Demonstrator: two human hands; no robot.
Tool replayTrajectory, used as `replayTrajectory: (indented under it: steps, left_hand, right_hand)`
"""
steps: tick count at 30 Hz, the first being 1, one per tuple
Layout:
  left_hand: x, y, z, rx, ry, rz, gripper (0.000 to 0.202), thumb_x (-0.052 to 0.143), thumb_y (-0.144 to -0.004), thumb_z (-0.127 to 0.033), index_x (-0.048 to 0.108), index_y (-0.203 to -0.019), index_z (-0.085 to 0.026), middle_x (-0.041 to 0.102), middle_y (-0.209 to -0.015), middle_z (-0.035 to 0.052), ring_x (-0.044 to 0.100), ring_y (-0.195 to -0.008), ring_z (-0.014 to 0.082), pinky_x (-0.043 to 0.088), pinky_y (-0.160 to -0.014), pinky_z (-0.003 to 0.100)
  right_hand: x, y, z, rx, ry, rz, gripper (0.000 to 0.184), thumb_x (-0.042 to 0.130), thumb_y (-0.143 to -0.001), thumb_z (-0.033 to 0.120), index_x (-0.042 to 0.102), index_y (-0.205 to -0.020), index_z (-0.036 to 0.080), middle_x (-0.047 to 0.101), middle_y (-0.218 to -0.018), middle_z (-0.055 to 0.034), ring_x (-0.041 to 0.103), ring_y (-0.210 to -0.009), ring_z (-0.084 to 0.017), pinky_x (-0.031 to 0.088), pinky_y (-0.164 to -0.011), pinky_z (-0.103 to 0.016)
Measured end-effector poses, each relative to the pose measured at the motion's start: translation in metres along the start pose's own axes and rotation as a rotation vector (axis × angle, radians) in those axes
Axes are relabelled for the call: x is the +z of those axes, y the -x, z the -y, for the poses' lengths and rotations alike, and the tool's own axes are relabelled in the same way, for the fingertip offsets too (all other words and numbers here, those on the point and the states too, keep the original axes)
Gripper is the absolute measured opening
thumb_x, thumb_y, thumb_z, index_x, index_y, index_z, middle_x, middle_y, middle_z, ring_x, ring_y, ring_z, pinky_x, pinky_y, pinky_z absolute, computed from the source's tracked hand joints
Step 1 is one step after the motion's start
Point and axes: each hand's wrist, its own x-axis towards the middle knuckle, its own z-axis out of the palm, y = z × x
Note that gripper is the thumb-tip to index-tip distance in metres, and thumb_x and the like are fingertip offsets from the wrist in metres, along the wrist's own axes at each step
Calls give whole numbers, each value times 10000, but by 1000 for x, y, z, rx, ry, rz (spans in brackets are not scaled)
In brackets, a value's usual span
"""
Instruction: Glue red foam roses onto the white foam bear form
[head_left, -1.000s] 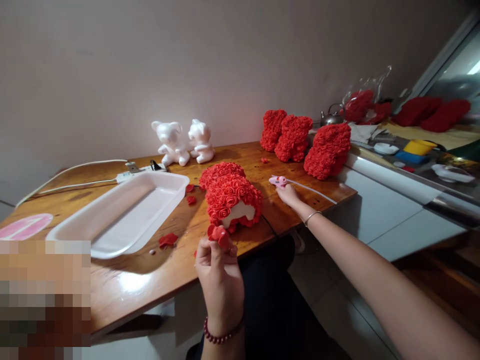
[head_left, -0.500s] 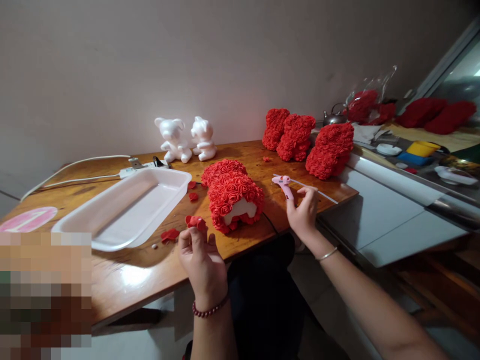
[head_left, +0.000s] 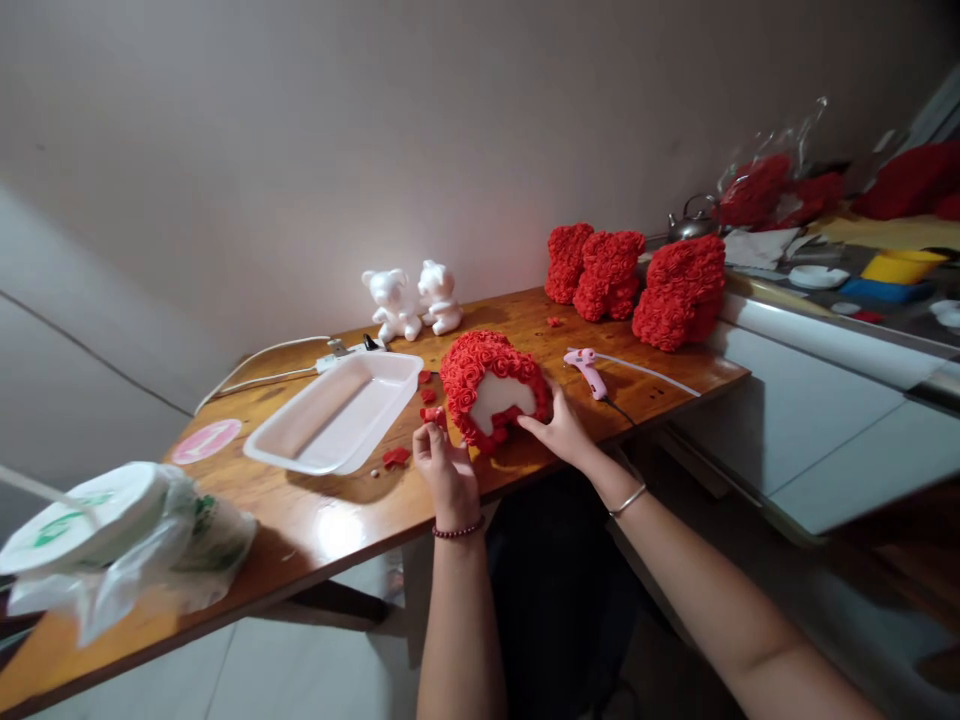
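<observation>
A bear form covered in red foam roses (head_left: 480, 365) lies on the wooden table with its bare white base (head_left: 502, 400) tilted toward me. My right hand (head_left: 561, 425) grips its right side, thumb near the lower edge of the base. Pinched in my left hand (head_left: 446, 465) is a red foam rose (head_left: 433, 416), held upright just left of the bear. The pink glue gun (head_left: 586, 373) lies on the table to the right, a clear glue stick (head_left: 652, 373) sticking out of its back. Loose red roses (head_left: 396, 457) lie left of my left hand.
A white plastic tray (head_left: 337, 465) stands at left, behind it a power strip (head_left: 345, 353). Two white foam bears (head_left: 391, 305) sit at the wall. Several finished red bears (head_left: 679, 295) stand back right. A wrapped white tub (head_left: 135, 540) occupies the front left.
My right hand has let go of the glue gun, now lying down, and taken hold of the bear. The bear's base has tipped up toward me. The view has swung left.
</observation>
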Motion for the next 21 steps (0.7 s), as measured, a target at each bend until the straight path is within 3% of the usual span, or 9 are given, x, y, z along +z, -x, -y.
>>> replayTrajectory:
  steps: [5,8,11,15,21]
  left_hand:
    - [-5,18,-23,-50,18,63,335,913,-702,-374,638,-848,-252,721,-1068,-17,624,-1207,211,578,-853,352]
    - [-20,29,-36,-51,-16,74,353,924,-684,-367,626,-824,-242,730,-1045,-12,617,-1236,237,584,-835,356]
    - [-37,36,-47,-59,-30,73,313,901,-726,-348,624,-830,-244,730,-1014,-44,610,-1250,207,584,-851,344]
    - [-59,40,-59,-78,-42,35,307,886,-753,-319,601,-803,-215,718,-969,-56,620,-1235,175,580,-942,394]
    - [-79,45,-76,-83,-198,-65,429,930,-666,-404,580,-780,-182,737,-975,-7,667,-1196,221,592,-925,406]
  right_hand:
    - [-7,-4,23,-113,5,-52,648,615,-872,472,475,-1435,183,557,-1460,-161,533,-1368,-282,398,-1201,-475]
    - [-2,-5,35,-209,-13,-41,561,449,-980,503,528,-1426,172,574,-1442,-158,516,-1383,-273,356,-1225,-470]
    - [10,-4,44,-274,-7,-3,542,350,-1026,502,573,-1418,200,600,-1386,-138,545,-1335,-255,392,-1198,-449]
    - [28,-5,53,-346,70,21,522,346,-1033,491,608,-1407,237,615,-1295,-126,579,-1259,-250,438,-1154,-448]
    - [53,1,62,-489,164,202,451,395,-1031,406,616,-1394,254,559,-1501,-76,455,-1457,-241,341,-1245,-462]
